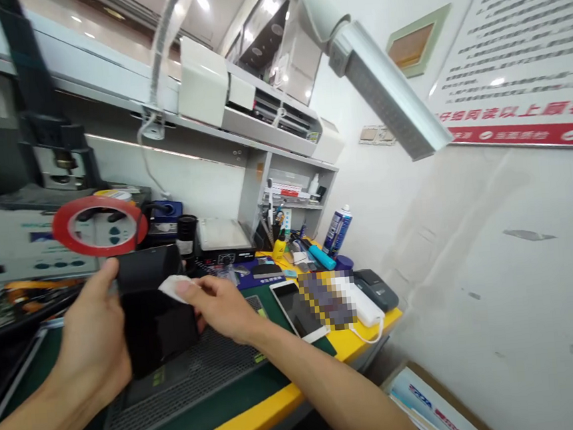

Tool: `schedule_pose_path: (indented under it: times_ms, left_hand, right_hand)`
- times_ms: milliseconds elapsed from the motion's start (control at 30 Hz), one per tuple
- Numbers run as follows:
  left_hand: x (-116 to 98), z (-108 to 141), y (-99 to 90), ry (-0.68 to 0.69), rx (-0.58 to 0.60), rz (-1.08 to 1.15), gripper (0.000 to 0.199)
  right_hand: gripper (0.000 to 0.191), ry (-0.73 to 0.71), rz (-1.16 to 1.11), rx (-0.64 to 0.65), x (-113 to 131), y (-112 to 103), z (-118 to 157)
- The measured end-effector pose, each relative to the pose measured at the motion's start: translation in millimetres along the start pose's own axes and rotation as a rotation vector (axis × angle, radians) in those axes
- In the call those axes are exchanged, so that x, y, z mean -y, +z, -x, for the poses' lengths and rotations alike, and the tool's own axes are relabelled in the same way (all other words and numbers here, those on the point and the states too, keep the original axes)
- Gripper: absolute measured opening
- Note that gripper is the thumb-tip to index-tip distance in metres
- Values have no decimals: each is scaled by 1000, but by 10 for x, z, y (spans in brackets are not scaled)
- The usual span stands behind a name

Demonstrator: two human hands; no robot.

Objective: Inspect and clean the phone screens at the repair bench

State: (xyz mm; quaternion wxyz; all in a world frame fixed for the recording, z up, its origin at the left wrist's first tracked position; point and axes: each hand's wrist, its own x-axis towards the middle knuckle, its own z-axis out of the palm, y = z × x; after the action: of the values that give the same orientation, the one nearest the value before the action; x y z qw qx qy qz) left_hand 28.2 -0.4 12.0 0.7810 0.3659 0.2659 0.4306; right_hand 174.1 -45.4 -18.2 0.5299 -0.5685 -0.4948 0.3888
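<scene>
My left hand (90, 332) grips a black glossy-screened device (158, 326) by its left side, thumb near the upper corner. It looks like a phone or small tablet, tilted up above the work mat; its exact kind cannot be made out. Between the thumb and fingers of my right hand (224, 307) is a small white wipe (172, 287), at the device's upper right part. Some of my right fingers are hidden behind the device and the wipe. Below lies a dark perforated mat (200, 376) on a green surface.
A white-framed tablet (299, 311) lies to the right, near a white power strip (359, 300). A red tape roll (61, 228) stands before bench equipment (13, 249) at left. A lamp (391, 92) hangs overhead; a spray can (337, 230) stands by the wall.
</scene>
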Motion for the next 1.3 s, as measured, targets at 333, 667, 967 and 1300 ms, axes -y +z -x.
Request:
schedule_pose_path:
  times_ms: [333, 667, 967, 1300]
  left_hand:
    - [-148, 15, -4, -84, 90, 150, 65]
    - [-247, -17, -61, -79, 150, 208, 76]
    - [-168, -18, -84, -119, 242, 262, 73]
    - [-145, -12, -104, -131, 261, 262, 74]
  right_hand:
    - [72, 122, 252, 160, 120, 75, 140]
    - [54, 95, 118, 373, 178, 91, 247]
    - [64, 200, 151, 77, 96, 242, 201]
    - [56, 168, 284, 118, 155, 296, 251]
